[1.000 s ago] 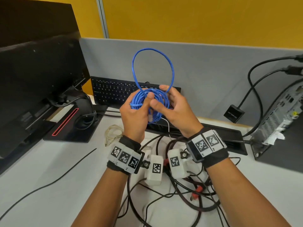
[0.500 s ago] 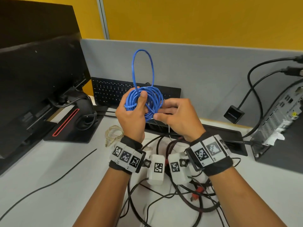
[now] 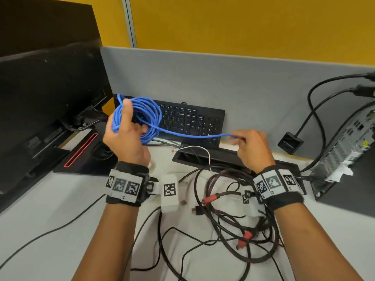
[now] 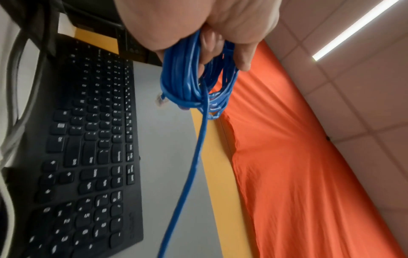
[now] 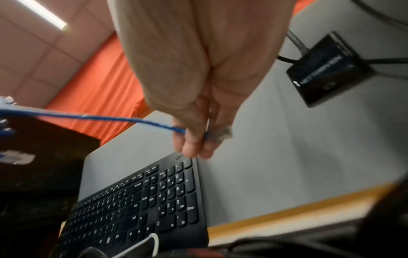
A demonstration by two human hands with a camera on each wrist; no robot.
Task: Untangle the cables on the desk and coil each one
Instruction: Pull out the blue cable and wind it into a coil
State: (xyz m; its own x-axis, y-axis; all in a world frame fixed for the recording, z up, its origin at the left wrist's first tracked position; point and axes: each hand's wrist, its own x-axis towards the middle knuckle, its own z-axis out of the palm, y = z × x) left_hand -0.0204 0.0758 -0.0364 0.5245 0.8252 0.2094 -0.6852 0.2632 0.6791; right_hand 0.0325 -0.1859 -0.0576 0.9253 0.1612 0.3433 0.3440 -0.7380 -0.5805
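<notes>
Grey partition [image 3: 223,78] under yellow wall [image 3: 243,23]; ceiling light strip [image 4: 353,29].

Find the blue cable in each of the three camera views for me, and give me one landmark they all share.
Head: the blue cable sits left of centre, coiled in the left hand, its tail running right to the right hand.
Left wrist: coil at top centre, tail dropping to the bottom edge.
Right wrist: only the tail, crossing from the left edge to the fingers.
Shared landmark: the black keyboard.
</notes>
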